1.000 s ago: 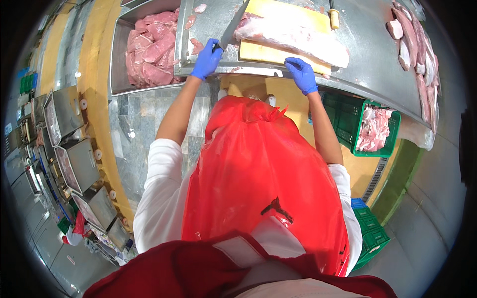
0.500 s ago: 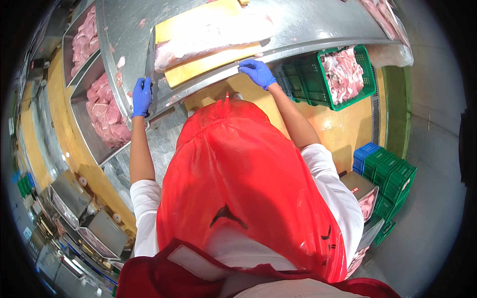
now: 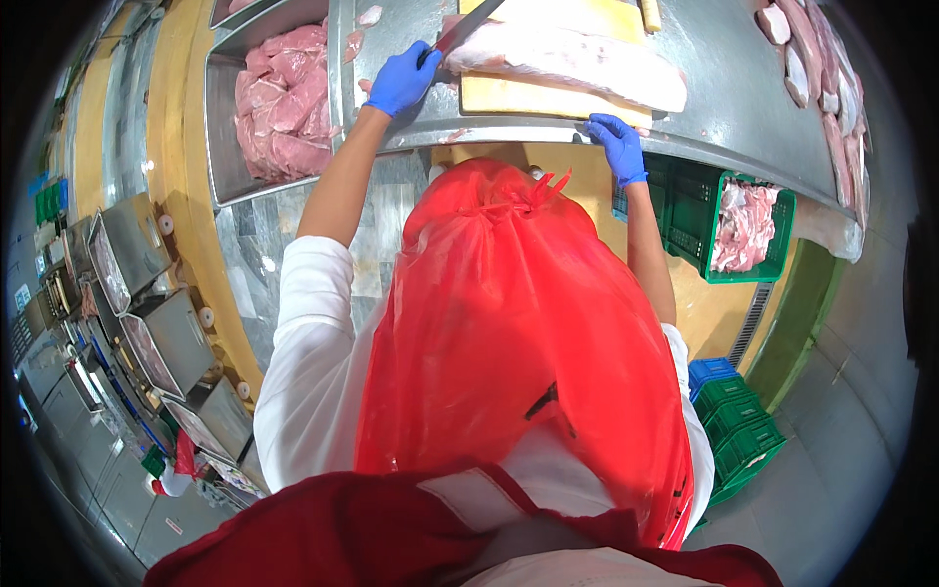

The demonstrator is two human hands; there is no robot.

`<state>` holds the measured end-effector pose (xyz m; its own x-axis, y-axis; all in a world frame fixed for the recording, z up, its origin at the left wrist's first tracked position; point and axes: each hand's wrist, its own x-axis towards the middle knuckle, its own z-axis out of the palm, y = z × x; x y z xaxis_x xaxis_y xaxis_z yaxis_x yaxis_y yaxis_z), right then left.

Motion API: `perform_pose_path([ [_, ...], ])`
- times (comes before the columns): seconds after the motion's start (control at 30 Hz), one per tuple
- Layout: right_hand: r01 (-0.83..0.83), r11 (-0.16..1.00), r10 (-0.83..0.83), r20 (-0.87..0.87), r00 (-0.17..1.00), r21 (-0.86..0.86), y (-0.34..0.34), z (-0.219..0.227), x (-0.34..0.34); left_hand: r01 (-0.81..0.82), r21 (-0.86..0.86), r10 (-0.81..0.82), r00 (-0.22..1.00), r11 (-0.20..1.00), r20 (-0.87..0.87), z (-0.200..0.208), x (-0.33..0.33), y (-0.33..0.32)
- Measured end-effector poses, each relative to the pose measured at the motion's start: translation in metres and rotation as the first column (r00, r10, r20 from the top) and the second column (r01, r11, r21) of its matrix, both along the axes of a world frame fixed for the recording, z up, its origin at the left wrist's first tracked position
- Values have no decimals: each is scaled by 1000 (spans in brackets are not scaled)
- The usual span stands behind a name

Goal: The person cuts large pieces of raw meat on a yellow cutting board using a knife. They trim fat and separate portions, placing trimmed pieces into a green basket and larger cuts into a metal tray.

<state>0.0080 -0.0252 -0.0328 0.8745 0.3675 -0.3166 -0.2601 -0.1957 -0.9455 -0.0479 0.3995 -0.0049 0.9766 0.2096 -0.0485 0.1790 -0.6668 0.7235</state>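
Observation:
My blue-gloved left hand (image 3: 403,82) is closed around the handle of a knife (image 3: 469,26). The blade slants away to the right, over the far left end of a long pale piece of meat (image 3: 567,61). That meat lies lengthwise across a yellow cutting board (image 3: 523,101) on the steel table (image 3: 719,122). At the board's near right corner, by the table's front edge, is my right hand (image 3: 618,149), also in a blue glove. Its fingers are loosely bent and apart, with nothing visible in them, and they do not touch the meat.
A steel bin of pink meat pieces (image 3: 284,110) stands left of the table. Below the table's right part is a green crate (image 3: 729,264) with meat trimmings (image 3: 745,227). Long meat strips (image 3: 827,73) lie at the far right. Stacked green crates (image 3: 738,430) stand behind on the right.
The view has shifted, so table and bins appear farther right. My left hand has moved forward with the knife, whose blade now slants right over the meat. My right hand stays near the table edge.

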Motion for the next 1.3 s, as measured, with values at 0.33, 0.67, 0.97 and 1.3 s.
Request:
perform_pose_path([
  [0.33, -99, 995, 97, 103, 990, 15, 32, 12, 18, 121, 174, -103, 989, 977, -110, 23, 13, 12],
  [0.67, -27, 946, 216, 569, 793, -323, 85, 44, 31, 5, 251, 37, 986, 968, -162, 27, -19, -1],
  [0.97, -61, 531, 771, 452, 448, -845, 208, 48, 97, -10, 129, 27, 991, 992, -131, 0, -5, 16],
  [1.3, -624, 549, 775, 59, 630, -556, 223, 38, 205, -342, -92, 342, 940, 935, -17, -13, 54, -8],
])
